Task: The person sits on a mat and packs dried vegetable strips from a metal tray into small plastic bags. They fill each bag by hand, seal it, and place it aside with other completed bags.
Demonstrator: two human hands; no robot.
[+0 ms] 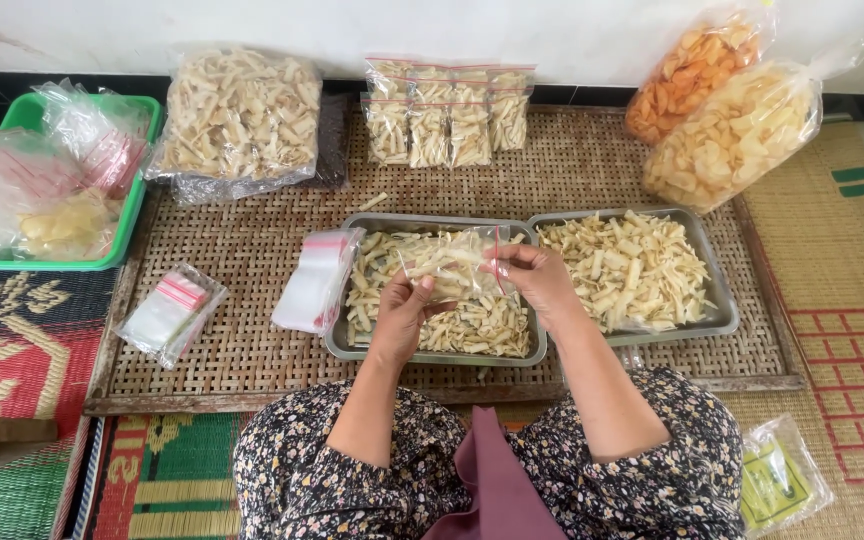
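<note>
While raised over tray (432, 355) | left hand (404, 312), right hand (537, 277) pinch bag (449, 262)

Green basket (137, 215), pale snacks (632, 265), floral dress (352, 470), red-stripe bags (317, 280).

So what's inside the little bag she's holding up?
Pale snack sticks show through the small clear bag, held by the left hand and right hand. Fingers hide its edges.

Orange snack bag (697, 62) (top corner) is cut off by the edge.
</note>
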